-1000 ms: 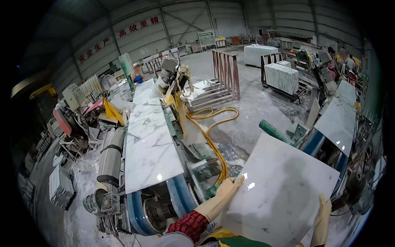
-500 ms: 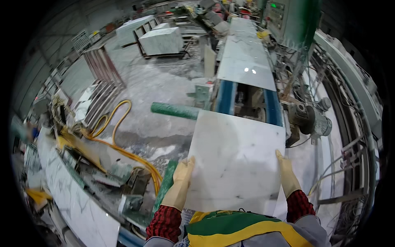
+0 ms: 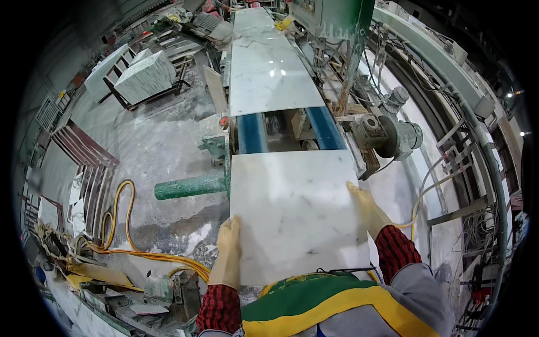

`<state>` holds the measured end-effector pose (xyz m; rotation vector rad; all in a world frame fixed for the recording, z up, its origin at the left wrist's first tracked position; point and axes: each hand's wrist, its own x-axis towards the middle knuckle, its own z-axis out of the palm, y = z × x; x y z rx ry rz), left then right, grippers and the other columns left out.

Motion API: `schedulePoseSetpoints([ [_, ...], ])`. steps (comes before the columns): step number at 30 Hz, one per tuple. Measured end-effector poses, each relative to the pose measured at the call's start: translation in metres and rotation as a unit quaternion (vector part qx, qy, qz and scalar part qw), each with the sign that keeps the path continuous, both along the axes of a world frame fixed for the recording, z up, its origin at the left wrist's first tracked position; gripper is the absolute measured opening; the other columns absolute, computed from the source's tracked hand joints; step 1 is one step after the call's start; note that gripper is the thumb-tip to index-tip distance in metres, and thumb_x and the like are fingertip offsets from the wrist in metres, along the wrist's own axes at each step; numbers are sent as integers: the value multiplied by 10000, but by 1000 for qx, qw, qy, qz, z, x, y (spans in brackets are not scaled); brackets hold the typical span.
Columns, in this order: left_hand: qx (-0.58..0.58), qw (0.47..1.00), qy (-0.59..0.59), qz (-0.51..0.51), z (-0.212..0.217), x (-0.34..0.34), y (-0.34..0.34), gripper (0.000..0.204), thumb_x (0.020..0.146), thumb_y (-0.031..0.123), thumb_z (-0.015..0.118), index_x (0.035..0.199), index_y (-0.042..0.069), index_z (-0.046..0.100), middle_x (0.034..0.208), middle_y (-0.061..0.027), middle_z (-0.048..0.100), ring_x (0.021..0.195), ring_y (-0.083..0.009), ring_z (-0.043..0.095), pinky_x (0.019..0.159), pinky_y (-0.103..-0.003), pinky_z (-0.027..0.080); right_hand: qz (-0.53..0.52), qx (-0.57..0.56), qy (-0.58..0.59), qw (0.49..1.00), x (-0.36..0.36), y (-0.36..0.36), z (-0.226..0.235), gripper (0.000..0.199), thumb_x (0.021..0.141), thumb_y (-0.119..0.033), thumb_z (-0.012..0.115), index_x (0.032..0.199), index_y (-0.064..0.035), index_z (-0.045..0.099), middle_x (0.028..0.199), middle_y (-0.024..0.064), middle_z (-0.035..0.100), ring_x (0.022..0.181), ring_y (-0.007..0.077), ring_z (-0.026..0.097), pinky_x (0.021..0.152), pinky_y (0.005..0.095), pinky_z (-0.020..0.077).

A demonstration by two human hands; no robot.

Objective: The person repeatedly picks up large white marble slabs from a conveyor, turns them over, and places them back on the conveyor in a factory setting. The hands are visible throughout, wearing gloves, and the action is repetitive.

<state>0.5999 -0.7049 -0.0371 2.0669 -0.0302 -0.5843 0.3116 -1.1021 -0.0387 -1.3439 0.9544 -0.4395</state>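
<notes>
A white marble slab [image 3: 297,208] with faint grey marks lies flat in front of me. My left hand [image 3: 227,253], in a pale yellow rubber glove, grips its left edge near the close end. On the opposite edge, somewhat farther forward, my gloved right hand [image 3: 368,209] is closed on the slab too. The fingers under the stone are hidden. Its far edge sits over the near ends of two blue conveyor belts, the left belt [image 3: 251,135] and the right belt [image 3: 324,129]. Beyond a gap, a glossy white slab [image 3: 272,78] rests farther up the line.
A motor [image 3: 401,139] juts out right of the conveyor. To the left, a green cylinder [image 3: 191,186] sticks out sideways, and yellow hoses [image 3: 132,250] loop across the floor. Broken scraps lie at lower left. Marble blocks [image 3: 145,78] stand on a rack farther back.
My view has swung to the right, so surroundings sit farther left in the picture. The slab, held in both hands throughout, is now squarer with the conveyor.
</notes>
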Motion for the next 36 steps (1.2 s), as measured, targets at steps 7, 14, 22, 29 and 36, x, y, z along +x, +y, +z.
schedulePoseSetpoints([
  [7,18,997,73,-20,17,46,-32,692,1107,619,572,1435,29,727,1332,-151,780,1267,-329,713,1091,-404,522,172,-426,136,878,10,-36,3,482,1190,-251,540,1578,30,592,1534,135,667,1421,230,616,1223,387,476],
  [14,77,994,-50,51,15,63,-96,688,1091,620,580,1461,55,713,1540,-134,689,1462,-330,613,1253,-433,412,24,269,35,962,-58,-2,-20,562,1161,-348,614,1602,-2,576,1508,108,694,1367,226,665,1202,390,517],
  [22,2,996,12,92,-14,107,-99,734,1079,561,650,1646,119,497,1461,-111,709,1314,-227,658,1160,-406,479,5,279,76,957,0,-24,14,698,1040,-428,808,1575,-26,609,1457,81,705,1285,211,675,1108,370,544],
  [29,0,983,181,19,1,103,-59,694,1120,596,554,1545,52,629,1425,-170,725,1323,-305,670,1157,-431,495,9,229,31,973,13,-39,-44,757,1031,-476,816,1590,-16,596,1496,96,681,1296,214,666,1099,370,542],
  [36,127,983,113,-64,25,97,-86,817,1126,701,360,1580,73,620,1517,-217,697,1394,-407,658,1195,-489,463,-10,204,83,975,41,-70,-28,702,1026,-468,831,1512,5,652,1400,85,730,1245,200,695,1065,367,558],
])
